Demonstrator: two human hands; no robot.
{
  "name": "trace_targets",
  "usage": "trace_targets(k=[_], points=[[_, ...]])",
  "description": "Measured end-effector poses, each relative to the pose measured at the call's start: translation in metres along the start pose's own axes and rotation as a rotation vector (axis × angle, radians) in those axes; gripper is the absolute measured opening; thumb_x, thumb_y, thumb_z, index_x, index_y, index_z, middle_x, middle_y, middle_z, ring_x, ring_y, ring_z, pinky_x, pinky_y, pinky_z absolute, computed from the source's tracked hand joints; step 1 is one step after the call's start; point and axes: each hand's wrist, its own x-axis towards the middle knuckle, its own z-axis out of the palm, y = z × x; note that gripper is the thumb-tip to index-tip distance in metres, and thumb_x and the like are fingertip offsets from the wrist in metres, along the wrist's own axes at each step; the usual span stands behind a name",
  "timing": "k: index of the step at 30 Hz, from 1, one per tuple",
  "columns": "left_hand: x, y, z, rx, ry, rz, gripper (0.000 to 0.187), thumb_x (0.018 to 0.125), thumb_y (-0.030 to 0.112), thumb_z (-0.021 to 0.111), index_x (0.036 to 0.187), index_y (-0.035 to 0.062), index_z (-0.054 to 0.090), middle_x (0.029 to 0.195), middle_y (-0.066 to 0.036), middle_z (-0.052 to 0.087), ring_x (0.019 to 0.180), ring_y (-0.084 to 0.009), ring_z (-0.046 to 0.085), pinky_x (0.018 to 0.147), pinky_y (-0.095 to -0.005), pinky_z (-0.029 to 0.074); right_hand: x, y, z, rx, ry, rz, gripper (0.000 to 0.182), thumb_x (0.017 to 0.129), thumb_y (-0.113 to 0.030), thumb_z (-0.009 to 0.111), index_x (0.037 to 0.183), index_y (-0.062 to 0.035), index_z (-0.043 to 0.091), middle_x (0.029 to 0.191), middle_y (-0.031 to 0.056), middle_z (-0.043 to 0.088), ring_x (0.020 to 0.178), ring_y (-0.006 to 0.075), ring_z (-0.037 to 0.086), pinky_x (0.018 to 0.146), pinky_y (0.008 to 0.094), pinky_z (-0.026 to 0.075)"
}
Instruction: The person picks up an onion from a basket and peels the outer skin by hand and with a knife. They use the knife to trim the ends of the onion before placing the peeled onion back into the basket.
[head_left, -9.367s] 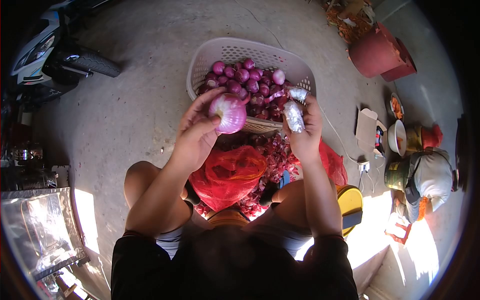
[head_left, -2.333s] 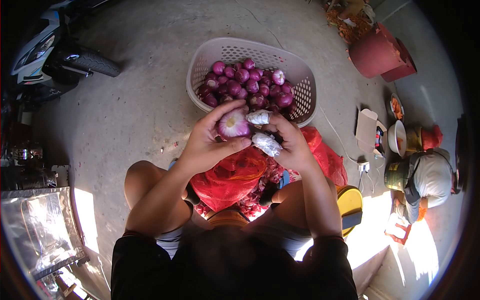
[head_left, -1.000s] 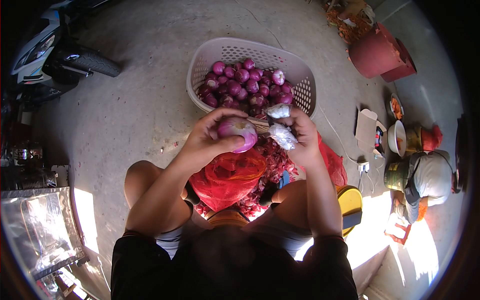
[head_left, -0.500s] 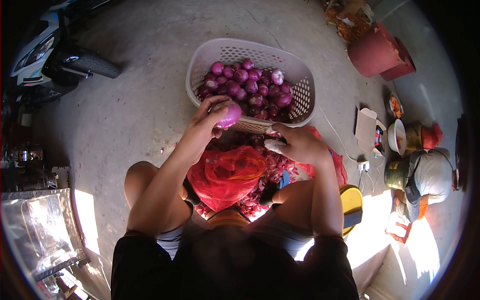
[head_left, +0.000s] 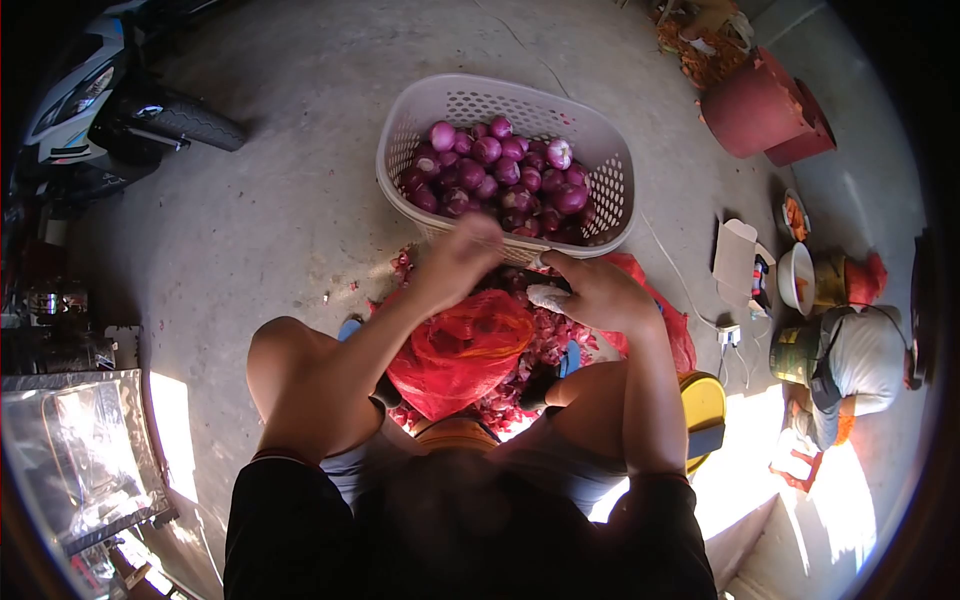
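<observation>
Near the middle of the dial, a little toward eleven, the left hand [head_left: 465,253] overlaps the basket's near rim; it is blurred, so I cannot tell whether its fingers grip anything or touch that rim. Toward three, the right hand [head_left: 607,292] shows its back, thumb wrapped in something whitish [head_left: 548,297]; its other fingertips are hidden, their grip uncertain. A narrow gap parts the hands. At twelve sits the grey perforated basket [head_left: 611,190], its onions [head_left: 505,172] lying below the far rim. A red mesh bag [head_left: 460,345] fills the space at six between the knees, with onion skins [head_left: 552,338] on its right, so room there is tight. The grey concrete floor [head_left: 290,190] spreads wide from nine to eleven, as far as the motorcycle [head_left: 185,115] at ten. Reddish tubs [head_left: 755,105] stand at two, a white bowl [head_left: 797,275] at three, and another person [head_left: 868,355] bends just past it. At four, a yellow round object [head_left: 703,402] borders sunlit floor.
</observation>
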Motion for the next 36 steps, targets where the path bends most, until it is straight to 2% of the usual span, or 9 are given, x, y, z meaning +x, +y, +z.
trace_targets(k=[2, 3, 4, 6, 8, 10, 12, 18, 36], points=[[-0.019, -0.002, 0.017, 0.284, -0.481, -0.009, 0.016, 0.085, 0.018, 0.060, 0.096, 0.0050, 0.057, 0.087, -0.008, 0.059, 0.081, -0.0169, 0.057, 0.073, -0.0301, 0.045, -0.002, 0.000, -0.001, -0.042, 0.006, 0.008, 0.047, 0.085, -0.042, 0.057, 0.111, -0.0035, 0.055, 0.092, 0.0207, 0.063, 0.086, 0.0373, 0.061, 0.074, 0.0441, 0.047], [-0.020, -0.025, 0.027, 0.340, -0.767, -0.138, 0.023, 0.086, 0.024, 0.059, 0.096, 0.0042, 0.058, 0.089, -0.010, 0.061, 0.083, -0.0201, 0.059, 0.075, -0.0333, 0.046, -0.002, 0.000, -0.001, -0.061, 0.010, 0.011, 0.046, 0.085, -0.042, 0.057, 0.110, -0.0040, 0.055, 0.092, 0.0204, 0.063, 0.087, 0.0370, 0.061, 0.074, 0.0438, 0.047], [-0.028, -0.054, 0.039, 0.499, -0.847, -0.233, 0.027, 0.086, 0.027, 0.055, 0.098, 0.0033, 0.060, 0.094, -0.012, 0.064, 0.087, -0.0259, 0.061, 0.077, -0.0378, 0.047, -0.002, -0.001, -0.001, -0.043, 0.012, 0.000, 0.045, 0.085, -0.041, 0.058, 0.110, -0.0042, 0.055, 0.093, 0.0201, 0.063, 0.088, 0.0367, 0.061, 0.074, 0.0435, 0.047], [-0.044, -0.130, 0.047, 0.794, -0.849, -0.201, 0.023, 0.083, 0.023, 0.055, 0.082, 0.0031, 0.065, 0.083, -0.017, 0.066, 0.077, -0.0299, 0.063, 0.070, -0.0404, 0.049, 0.000, -0.004, -0.002, -0.012, 0.013, -0.020, 0.044, 0.085, -0.040, 0.058, 0.110, -0.0046, 0.055, 0.094, 0.0195, 0.063, 0.089, 0.0361, 0.061, 0.075, 0.0428, 0.047], [-0.048, -0.205, 0.041, 0.948, -0.842, -0.372, 0.027, 0.085, 0.023, 0.052, 0.104, 0.0066, 0.063, 0.097, -0.018, 0.064, 0.091, -0.0311, 0.061, 0.082, -0.0426, 0.046, 0.001, -0.004, -0.001, 0.001, -0.002, -0.015, 0.043, 0.085, -0.039, 0.059, 0.110, -0.0051, 0.056, 0.095, 0.0194, 0.063, 0.090, 0.0356, 0.061, 0.076, 0.0425, 0.047], [-0.058, -0.259, 0.037, 1.025, -0.800, -0.493, 0.027, 0.085, 0.023, 0.052, 0.104, 0.0066, 0.063, 0.098, -0.018, 0.064, 0.092, -0.0313, 0.061, 0.082, -0.0425, 0.046, 0.000, -0.006, 0.001, 0.004, -0.028, 0.007, 0.042, 0.085, -0.039, 0.059, 0.110, -0.0054, 0.056, 0.095, 0.0193, 0.063, 0.091, 0.0354, 0.060, 0.076, 0.0424, 0.047], [-0.073, -0.291, 0.043, 1.021, -0.744, -0.525, 0.028, 0.085, 0.023, 0.052, 0.104, 0.0066, 0.063, 0.098, -0.018, 0.064, 0.092, -0.0314, 0.061, 0.082, -0.0425, 0.046, -0.001, -0.009, -0.003, -0.020, -0.054, 0.048, 0.042, 0.084, -0.038, 0.059, 0.111, -0.0057, 0.056, 0.095, 0.0192, 0.063, 0.091, 0.0354, 0.061, 0.076, 0.0425, 0.047], [-0.115, -0.314, 0.046, 0.991, -0.652, -0.555, 0.029, 0.086, 0.024, 0.051, 0.105, 0.0066, 0.062, 0.099, -0.019, 0.064, 0.093, -0.0317, 0.061, 0.082, -0.0424, 0.046, -0.001, -0.018, -0.011, -0.041, -0.135, 0.156, 0.044, 0.084, -0.039, 0.059, 0.113, -0.0055, 0.055, 0.095, 0.0204, 0.063, 0.091, 0.0361, 0.060, 0.076, 0.0434, 0.047], [-0.136, -0.342, 0.032, 0.966, -0.497, -0.627, 0.032, 0.086, 0.026, 0.048, 0.108, 0.0064, 0.061, 0.102, -0.020, 0.063, 0.095, -0.0327, 0.060, 0.084, -0.0421, 0.046, -0.006, -0.009, -0.009, -0.055, -0.073, 0.110, 0.046, 0.084, -0.040, 0.060, 0.115, -0.0061, 0.054, 0.093, 0.0212, 0.063, 0.089, 0.0373, 0.060, 0.075, 0.0440, 0.048]])
